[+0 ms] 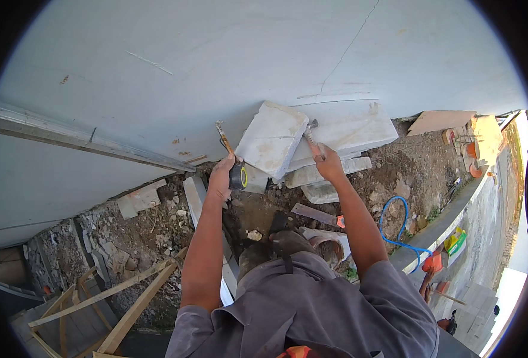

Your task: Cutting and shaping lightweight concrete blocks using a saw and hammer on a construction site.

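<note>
My left hand [221, 174] is closed on a thin tan tool [228, 143] with a whitish upper end and a black-and-yellow tape measure [238, 177]. My right hand [326, 162] grips a hammer [313, 138], its metal head beside the right edge of a white block [270, 138]. That block sits tilted in front of the white wall [216, 59], next to a larger, long white slab [353, 125]. More pale pieces [323, 192] lie beneath these. Below them a flat metal tool with an orange handle [317, 216] lies on the dirt.
A metal rail [138, 154] runs along the left wall. Wooden battens [135, 307] stand at lower left over rubble. At right are a blue hose [389, 238], a concrete edge [473, 197], boards [437, 122] and orange containers [432, 260]. Another person's arm [426, 282] shows at lower right.
</note>
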The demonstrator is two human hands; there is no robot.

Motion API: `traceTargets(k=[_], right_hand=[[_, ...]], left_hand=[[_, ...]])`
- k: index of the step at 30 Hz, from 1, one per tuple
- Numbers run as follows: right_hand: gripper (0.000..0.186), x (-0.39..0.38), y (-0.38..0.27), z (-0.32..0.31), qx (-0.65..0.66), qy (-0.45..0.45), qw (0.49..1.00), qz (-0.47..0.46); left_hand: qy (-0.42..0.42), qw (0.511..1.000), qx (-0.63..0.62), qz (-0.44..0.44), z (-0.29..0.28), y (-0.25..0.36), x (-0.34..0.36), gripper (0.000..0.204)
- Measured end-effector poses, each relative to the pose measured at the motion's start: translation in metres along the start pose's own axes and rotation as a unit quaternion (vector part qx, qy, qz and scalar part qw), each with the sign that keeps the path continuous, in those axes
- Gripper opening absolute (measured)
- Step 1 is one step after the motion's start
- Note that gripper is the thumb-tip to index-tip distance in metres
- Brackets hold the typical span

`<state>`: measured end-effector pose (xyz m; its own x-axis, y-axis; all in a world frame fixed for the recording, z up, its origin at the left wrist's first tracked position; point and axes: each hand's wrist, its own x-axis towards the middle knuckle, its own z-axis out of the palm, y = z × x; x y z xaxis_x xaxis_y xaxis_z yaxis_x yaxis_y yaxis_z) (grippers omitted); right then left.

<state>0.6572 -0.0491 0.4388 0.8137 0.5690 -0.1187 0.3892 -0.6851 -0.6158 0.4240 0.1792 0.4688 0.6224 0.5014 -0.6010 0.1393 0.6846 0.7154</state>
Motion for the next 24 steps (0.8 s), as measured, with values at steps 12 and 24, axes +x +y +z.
traceTargets(k=[12,24], right_hand=[[0.031,0.085,0.048,-0.067,-0.034,0.107,0.982,-0.149],[0.026,0.021,-0.066,-0.045,0.065,-0.044,0.943,-0.322]], left_hand=[[-0.052,0.972,0.187,0.132,0.082,-0.084,-0.027,0.031],[-0.134,0.883,0.450,-0.010,0.067,0.016,0.025,0.026]])
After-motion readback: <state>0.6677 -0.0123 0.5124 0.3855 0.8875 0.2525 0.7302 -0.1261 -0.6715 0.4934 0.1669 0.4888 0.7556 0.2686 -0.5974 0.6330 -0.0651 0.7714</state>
